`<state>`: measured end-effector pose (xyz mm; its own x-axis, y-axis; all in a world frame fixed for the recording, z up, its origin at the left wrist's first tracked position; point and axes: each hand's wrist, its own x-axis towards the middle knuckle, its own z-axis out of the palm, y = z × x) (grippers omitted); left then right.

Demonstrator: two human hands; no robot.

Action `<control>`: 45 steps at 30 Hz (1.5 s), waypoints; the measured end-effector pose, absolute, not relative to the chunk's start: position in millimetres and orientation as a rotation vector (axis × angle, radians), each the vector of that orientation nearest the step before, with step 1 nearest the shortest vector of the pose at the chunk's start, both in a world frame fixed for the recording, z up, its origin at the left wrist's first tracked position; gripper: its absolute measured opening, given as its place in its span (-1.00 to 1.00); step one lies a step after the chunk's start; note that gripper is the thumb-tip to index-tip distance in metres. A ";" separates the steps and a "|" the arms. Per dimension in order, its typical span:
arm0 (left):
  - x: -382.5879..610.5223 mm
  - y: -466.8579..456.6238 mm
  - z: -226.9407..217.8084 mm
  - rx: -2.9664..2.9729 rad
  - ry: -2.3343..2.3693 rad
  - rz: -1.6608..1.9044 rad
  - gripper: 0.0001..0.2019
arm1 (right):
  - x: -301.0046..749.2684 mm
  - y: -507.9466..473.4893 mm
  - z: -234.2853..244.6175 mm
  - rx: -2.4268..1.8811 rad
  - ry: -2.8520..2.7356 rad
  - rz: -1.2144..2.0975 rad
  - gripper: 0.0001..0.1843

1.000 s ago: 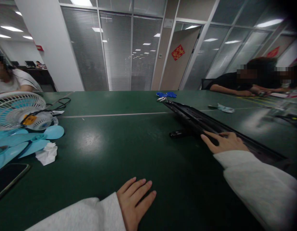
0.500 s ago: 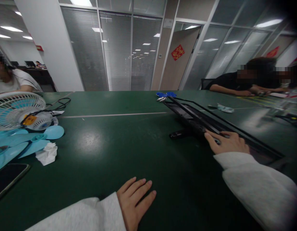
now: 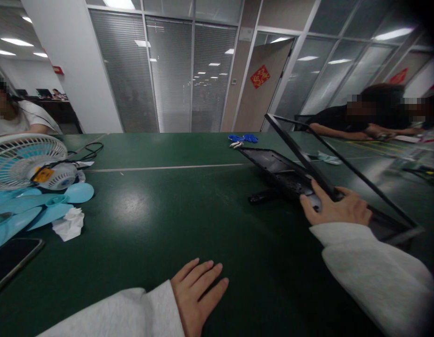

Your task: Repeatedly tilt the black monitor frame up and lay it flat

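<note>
My right hand (image 3: pixel 338 206) is closed on the near side of a thin black rectangular frame (image 3: pixel 304 157), which looks like a monitor bezel. The frame is tilted, its far end raised above a dark flat panel casing (image 3: pixel 264 161) with parts showing inside. The near right end of the frame is low, close to the casing. A black stand-like piece (image 3: pixel 262 196) sticks out from under the casing on the left. My left hand (image 3: pixel 199 297) lies flat on the green table (image 3: pixel 150 248), fingers spread, holding nothing.
At the left are a white fan (image 3: pixel 58 173), light blue fan blades (image 3: pixel 55 201), crumpled tissue (image 3: pixel 69 224) and a phone (image 3: pixel 13 262). Blue gloves (image 3: pixel 243 138) lie beyond the casing. People sit at the far left and far right; a plastic packet (image 3: pixel 329 157) lies on the right.
The black frame's far end has risen off the casing, opening a gap between them. My right hand has turned slightly with it. My left hand has not moved.
</note>
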<state>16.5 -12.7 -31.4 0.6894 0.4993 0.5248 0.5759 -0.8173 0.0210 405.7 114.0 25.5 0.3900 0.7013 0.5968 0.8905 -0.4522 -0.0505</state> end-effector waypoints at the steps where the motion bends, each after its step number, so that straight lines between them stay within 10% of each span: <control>1: 15.1 -13.4 -28.2 -2.785 -0.879 -0.743 -0.64 | 405.0 114.5 23.8 -2.314 -1.389 -0.717 -0.30; 45: 24.7 -10.4 -28.2 -2.549 -0.693 -0.957 -0.65 | 315.6 73.9 8.3 -1.416 -2.173 -0.858 -0.57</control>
